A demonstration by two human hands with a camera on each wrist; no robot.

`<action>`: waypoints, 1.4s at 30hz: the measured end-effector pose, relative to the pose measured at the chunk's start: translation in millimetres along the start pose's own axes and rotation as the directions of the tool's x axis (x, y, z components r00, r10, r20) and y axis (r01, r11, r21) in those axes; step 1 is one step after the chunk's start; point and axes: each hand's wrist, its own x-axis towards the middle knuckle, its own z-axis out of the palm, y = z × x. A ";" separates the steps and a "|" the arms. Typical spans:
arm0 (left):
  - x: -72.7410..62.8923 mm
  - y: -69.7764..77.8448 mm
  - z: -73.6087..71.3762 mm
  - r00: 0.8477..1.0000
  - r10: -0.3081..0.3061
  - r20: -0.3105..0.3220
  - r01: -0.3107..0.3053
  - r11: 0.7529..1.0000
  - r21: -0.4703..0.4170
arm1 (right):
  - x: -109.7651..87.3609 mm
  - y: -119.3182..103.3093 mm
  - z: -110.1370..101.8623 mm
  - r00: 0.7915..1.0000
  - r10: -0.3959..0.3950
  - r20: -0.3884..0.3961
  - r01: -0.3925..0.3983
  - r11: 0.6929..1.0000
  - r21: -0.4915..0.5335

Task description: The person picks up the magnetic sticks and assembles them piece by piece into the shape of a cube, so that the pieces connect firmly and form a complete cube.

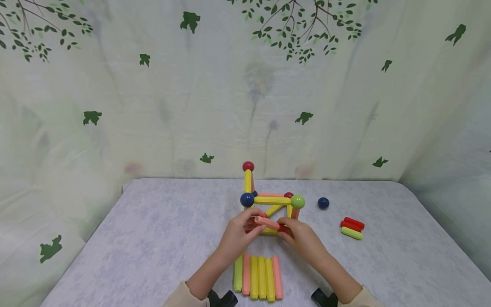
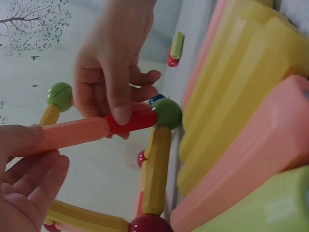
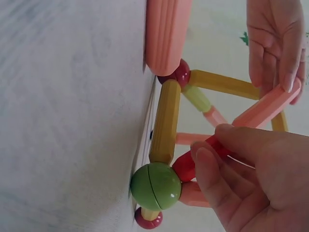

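Observation:
A pink stick (image 1: 267, 222) is joined end to end with a short red stick (image 2: 137, 123) in front of a ball-and-stick frame. My left hand (image 1: 239, 230) pinches the pink stick near its free end between thumb and fingers. With thumb and fingertips, my right hand (image 1: 301, 236) grips the red stick. In the left wrist view, the red stick's far end meets a green ball (image 2: 167, 113) low on the frame. Yellow sticks (image 1: 272, 200) link a blue ball (image 1: 247, 200) and another green ball (image 1: 297, 201) above; a red ball (image 1: 248, 166) tops the frame.
A row of long sticks, green (image 1: 238, 273), pink (image 1: 278, 279) and yellow (image 1: 262, 279), lies in front of the frame, between the forearms. To the right are a loose blue ball (image 1: 323, 203), two short red sticks (image 1: 351, 224) and a short green stick (image 1: 351, 233).

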 end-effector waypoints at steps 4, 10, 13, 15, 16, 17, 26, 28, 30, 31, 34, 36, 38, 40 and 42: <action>-0.6 -1.8 1.7 1.000 0.005 0.002 -0.005 1.000 0.013 | -0.9 1.2 -0.2 1.000 0.009 0.022 -0.013 0.984 0.178; -0.2 3.3 -5.2 0.995 0.083 0.055 -0.089 0.988 0.129 | -0.8 3.3 0.5 0.999 -0.012 0.033 -0.003 0.900 0.436; 2.0 9.1 -14.1 0.974 0.223 0.038 -0.224 0.934 0.279 | 0.4 3.9 2.2 1.000 -0.018 0.007 0.013 0.898 0.439; 5.1 11.7 -20.2 0.954 0.299 0.015 -0.279 0.869 0.408 | 1.4 3.8 3.5 1.000 -0.012 -0.015 0.018 0.904 0.428; 6.9 12.2 -22.9 0.949 0.314 0.003 -0.279 0.837 0.471 | 2.0 3.7 4.4 1.000 -0.010 -0.027 0.020 0.906 0.422; 8.8 12.1 -25.2 0.950 0.314 -0.003 -0.266 0.810 0.523 | 2.7 3.3 5.3 0.999 -0.003 -0.034 0.017 0.908 0.418; 21.0 -0.4 -29.4 0.998 0.062 -0.013 -0.050 0.907 0.419 | 9.8 -8.1 13.5 0.994 0.072 -0.086 -0.038 0.935 0.354; 21.8 -3.2 -27.8 0.996 0.080 -0.034 -0.060 0.917 0.395 | 10.5 -10.0 14.3 0.992 0.086 -0.095 -0.049 0.940 0.337; 22.0 -5.3 -25.9 0.993 0.105 -0.060 -0.074 0.917 0.393 | 11.0 -11.3 14.8 0.990 0.099 -0.104 -0.060 0.942 0.331; 22.0 -6.4 -24.9 0.990 0.118 -0.075 -0.079 0.916 0.394 | 11.1 -11.7 15.0 0.989 0.105 -0.109 -0.064 0.942 0.329; 21.3 -9.4 -21.6 0.982 0.146 -0.119 -0.087 0.911 0.402 | 11.5 -12.5 16.0 0.986 0.119 -0.119 -0.074 0.942 0.328; 20.9 -11.4 -19.4 0.976 0.164 -0.140 -0.093 0.906 0.412 | 11.4 -12.9 16.9 0.984 0.128 -0.126 -0.079 0.939 0.336; 20.5 -12.8 -17.5 0.971 0.183 -0.154 -0.103 0.902 0.419 | 11.3 -13.3 17.8 0.981 0.144 -0.126 -0.092 0.933 0.348; 20.4 -13.9 -16.1 0.967 0.197 -0.162 -0.110 0.895 0.432 | 11.1 -13.8 17.7 0.980 0.155 -0.124 -0.101 0.928 0.358; 20.0 -14.0 -15.4 0.965 0.201 -0.167 -0.109 0.889 0.445 | 10.0 -14.2 16.1 0.981 0.140 -0.136 -0.086 0.936 0.342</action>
